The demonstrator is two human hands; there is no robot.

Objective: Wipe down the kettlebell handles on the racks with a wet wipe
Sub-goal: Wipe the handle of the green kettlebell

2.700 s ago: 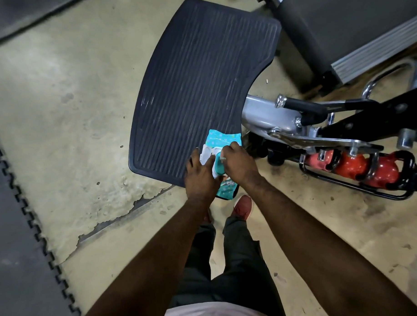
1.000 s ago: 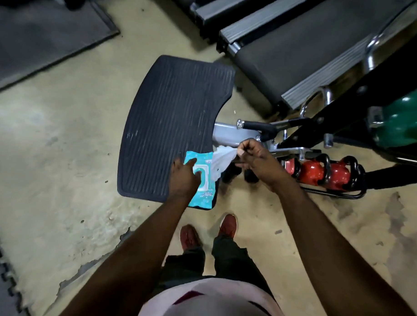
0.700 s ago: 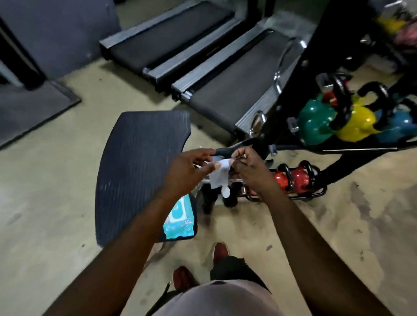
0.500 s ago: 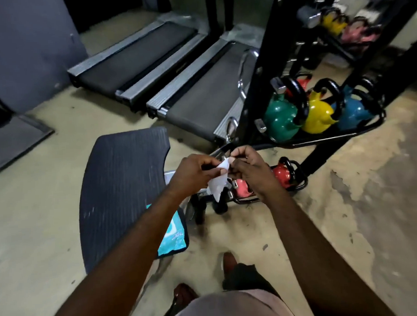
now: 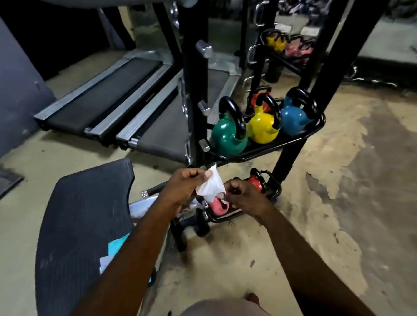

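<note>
"Left of the rack (image 5: 195, 87), what has been set down?"

"A ribbed board (image 5: 82, 221) is laid on the floor. On the rack's middle shelf a green kettlebell (image 5: 227, 139), a yellow one (image 5: 262, 130) and a blue one (image 5: 293, 123) are stood with their black handles (image 5: 234, 112) upright, so they are easily reached. A red one (image 5: 255, 183) and a pink one (image 5: 217, 206) are kept on the lowest shelf. No handle is touched yet."

"And the pack of wipes (image 5: 116, 246)?"

"It is left flat on the board, presumably so that both hands are freed. It is partly hidden by the left forearm."

"Where is the wet wipe (image 5: 211, 187) held?"

"In front of the rack, just below the middle shelf. Its upper corner is pinched by the curled fingers of the left hand (image 5: 182, 184) and its lower edge by those of the right hand (image 5: 242, 195), seemingly to be spread before wiping. Both forearms are stretched forward, knuckles turned up."
</note>
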